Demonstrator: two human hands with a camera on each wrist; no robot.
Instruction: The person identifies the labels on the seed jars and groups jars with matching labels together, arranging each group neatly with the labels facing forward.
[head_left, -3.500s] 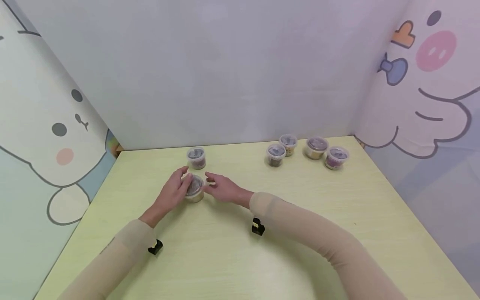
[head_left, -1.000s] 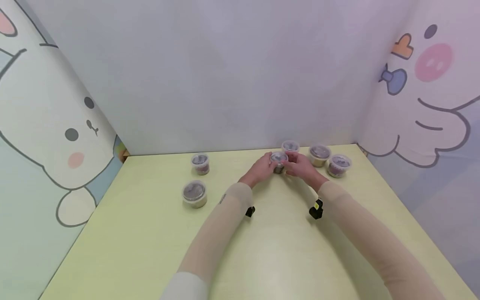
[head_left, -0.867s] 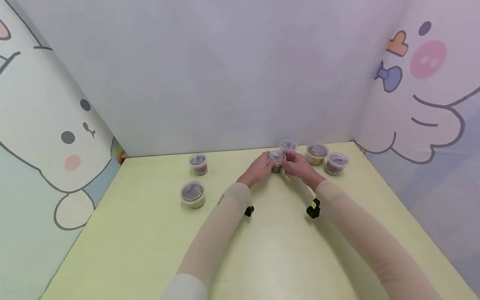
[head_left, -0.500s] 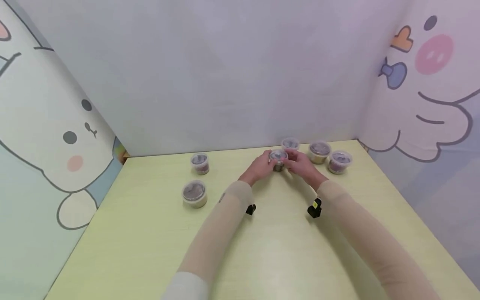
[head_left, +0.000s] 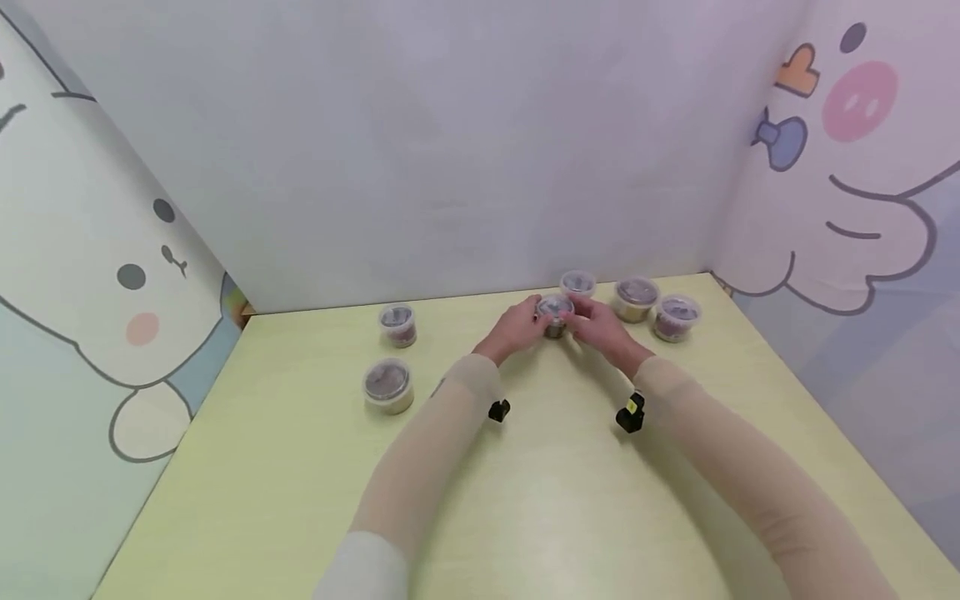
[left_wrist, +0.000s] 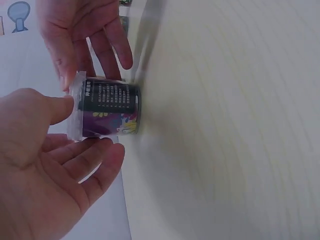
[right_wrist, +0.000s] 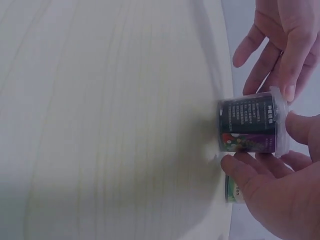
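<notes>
Both hands hold one small lidded plastic tub (head_left: 555, 308) upright near the back of the table. Its side bears a dark label with white print and a purple, flowered band, seen in the left wrist view on the tub (left_wrist: 110, 107). My left hand (head_left: 517, 325) grips it from the left, thumb at the lid rim and fingers along the side. From the right, my right hand (head_left: 602, 327) does the same, its thumb by the clear lid (right_wrist: 281, 121). Another lidded tub (head_left: 577, 282) stands just behind, its lower part hidden by the right hand.
Two more tubs, a wider one (head_left: 636, 298) and a purple one (head_left: 677, 318), stand right of the hands. At the left are a small tub (head_left: 397, 325) and a wide tub (head_left: 387, 386). A pale wall (head_left: 450, 167) rises behind the table (head_left: 525, 500).
Both hands have left the wide tub at the left and moved right to the small dark-labelled tub, which they now hold. Over the last second they have hardly moved.
</notes>
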